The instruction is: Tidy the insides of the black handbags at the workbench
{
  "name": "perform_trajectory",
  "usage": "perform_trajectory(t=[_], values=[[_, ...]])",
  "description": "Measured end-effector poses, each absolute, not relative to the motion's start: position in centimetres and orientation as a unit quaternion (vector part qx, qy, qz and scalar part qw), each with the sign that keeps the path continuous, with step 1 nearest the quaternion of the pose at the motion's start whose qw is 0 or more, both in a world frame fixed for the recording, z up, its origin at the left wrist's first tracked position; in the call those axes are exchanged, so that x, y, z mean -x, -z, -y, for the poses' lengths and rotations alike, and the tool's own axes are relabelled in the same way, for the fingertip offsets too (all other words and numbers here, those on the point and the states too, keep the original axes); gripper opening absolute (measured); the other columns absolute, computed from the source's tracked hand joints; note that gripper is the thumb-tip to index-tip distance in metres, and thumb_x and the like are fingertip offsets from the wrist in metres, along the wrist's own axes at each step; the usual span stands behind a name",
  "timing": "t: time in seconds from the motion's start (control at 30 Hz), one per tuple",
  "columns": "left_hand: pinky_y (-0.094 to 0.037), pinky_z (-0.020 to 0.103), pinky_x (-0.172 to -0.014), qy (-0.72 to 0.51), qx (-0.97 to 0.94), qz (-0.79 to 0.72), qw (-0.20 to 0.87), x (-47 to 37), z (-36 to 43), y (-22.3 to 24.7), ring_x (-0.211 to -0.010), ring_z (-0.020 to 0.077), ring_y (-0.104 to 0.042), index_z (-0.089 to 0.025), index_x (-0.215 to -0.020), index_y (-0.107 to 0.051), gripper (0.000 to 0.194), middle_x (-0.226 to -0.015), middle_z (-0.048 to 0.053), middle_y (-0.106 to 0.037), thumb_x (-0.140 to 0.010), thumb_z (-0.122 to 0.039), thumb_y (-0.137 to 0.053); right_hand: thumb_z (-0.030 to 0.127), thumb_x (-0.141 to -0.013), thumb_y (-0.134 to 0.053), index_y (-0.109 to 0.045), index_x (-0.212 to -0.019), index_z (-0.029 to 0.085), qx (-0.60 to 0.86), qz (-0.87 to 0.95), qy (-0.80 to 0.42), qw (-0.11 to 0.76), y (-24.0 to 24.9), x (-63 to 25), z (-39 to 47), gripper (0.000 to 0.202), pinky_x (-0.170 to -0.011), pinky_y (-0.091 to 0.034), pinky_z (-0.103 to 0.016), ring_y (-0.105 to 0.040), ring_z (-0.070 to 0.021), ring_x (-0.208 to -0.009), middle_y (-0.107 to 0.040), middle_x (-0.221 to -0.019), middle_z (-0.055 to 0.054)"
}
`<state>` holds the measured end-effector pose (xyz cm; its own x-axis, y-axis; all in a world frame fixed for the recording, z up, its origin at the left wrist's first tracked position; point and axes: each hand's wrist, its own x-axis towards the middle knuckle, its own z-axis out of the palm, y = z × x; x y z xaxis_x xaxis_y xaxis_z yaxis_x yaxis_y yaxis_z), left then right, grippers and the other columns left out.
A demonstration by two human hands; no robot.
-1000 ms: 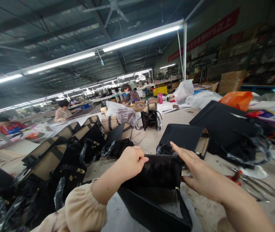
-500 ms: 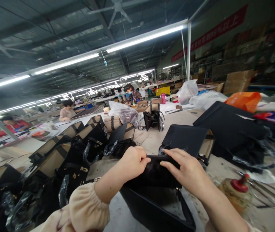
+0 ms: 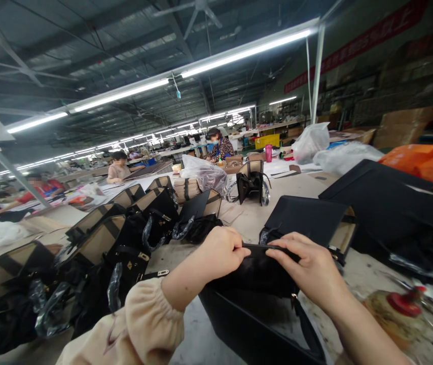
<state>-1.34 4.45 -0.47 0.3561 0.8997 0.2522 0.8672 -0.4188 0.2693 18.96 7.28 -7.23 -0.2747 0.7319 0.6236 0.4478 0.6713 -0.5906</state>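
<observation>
A black bag [image 3: 262, 276] is on the table in front of me, its upper edge raised between my hands and a dark strap hanging at its lower right. My left hand [image 3: 224, 253] pinches that upper edge, thumb and fingers pressed together. Just to the right, my right hand [image 3: 310, 266] grips the same edge between thumb and fingertips. Beyond it lies another black bag [image 3: 303, 218] with a beige inside. The underside of the held edge is hidden from view.
Several black bags with beige insides [image 3: 98, 248] crowd the left. A glue-stained jar with a red lid [image 3: 402, 304] and metal tools stand at right. Large black pieces [image 3: 387, 213], plastic bags [image 3: 311, 144] and an orange bag [image 3: 416, 159] lie behind. Seated people [image 3: 119, 167] work farther off.
The view has turned slightly left, so everything appears shifted to the right. My right thumb and fingers have drawn closer together on the bag's edge. My left hand keeps its pinch.
</observation>
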Motion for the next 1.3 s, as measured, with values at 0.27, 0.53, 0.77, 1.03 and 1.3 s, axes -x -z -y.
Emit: perform_trajectory(t=[0.27,0.53,0.77,1.03,1.3], values=[[-0.047,0.024,-0.066,-0.178,-0.815,-0.549,0.051,2.0,-4.7,0.4,-0.072,0.0160,-0.064,-0.015,-0.051,-0.065,0.030,-0.068,0.003,-0.069,-0.075,-0.031,-0.071,0.036,-0.087,-0.058,-0.066,-0.082,0.021,0.377,0.794,-0.121,0.461,7.3,-19.0,-7.5,0.018,-0.070,-0.048,-0.031,-0.060,-0.0184,-0.078,-0.063,-0.081,-0.004],[-0.042,0.026,-0.062,-0.130,-0.805,-0.578,0.025,1.6,-4.8,0.0,-0.063,0.0149,-0.059,-0.015,-0.058,-0.067,0.028,-0.067,0.004,-0.067,-0.080,-0.031,-0.065,0.033,-0.087,-0.056,-0.063,-0.081,0.021,0.376,0.797,-0.093,0.463,6.8,-18.7,-7.2,0.015,-0.068,-0.048,-0.031,-0.060,-0.0184,-0.075,-0.062,-0.079,-0.004],[-0.042,0.027,-0.061,-0.101,-0.793,-0.600,0.004,1.2,-5.0,-0.1,-0.065,0.0170,-0.060,-0.014,-0.064,-0.070,0.028,-0.072,0.006,-0.069,-0.082,-0.034,-0.062,0.031,-0.087,-0.056,-0.063,-0.079,0.021,0.377,0.804,-0.089,0.451,6.8,-18.7,-7.0,0.015,-0.067,-0.047,-0.031,-0.059,-0.0175,-0.075,-0.061,-0.079,-0.003],[-0.042,0.029,-0.062,-0.095,-0.795,-0.600,-0.004,1.2,-5.0,0.1,-0.068,0.0191,-0.062,-0.014,-0.067,-0.072,0.030,-0.073,0.008,-0.070,-0.084,-0.034,-0.059,0.042,-0.087,-0.056,-0.069,-0.089,0.022,0.383,0.834,-0.005,0.398,5.8,-18.8,-6.8,0.023,-0.073,-0.047,-0.035,-0.061,-0.0209,-0.081,-0.067,-0.086,-0.005],[-0.038,0.027,-0.058,-0.099,-0.804,-0.586,-0.021,1.7,-4.8,0.2,-0.063,0.0161,-0.059,-0.016,-0.063,-0.070,0.032,-0.067,0.005,-0.068,-0.082,-0.040,-0.061,0.029,-0.087,-0.059,-0.069,-0.082,0.025,0.413,0.836,0.066,0.357,5.8,-16.6,-6.5,0.012,-0.096,-0.035,-0.046,-0.062,-0.0206,-0.078,-0.070,-0.078,-0.001]])
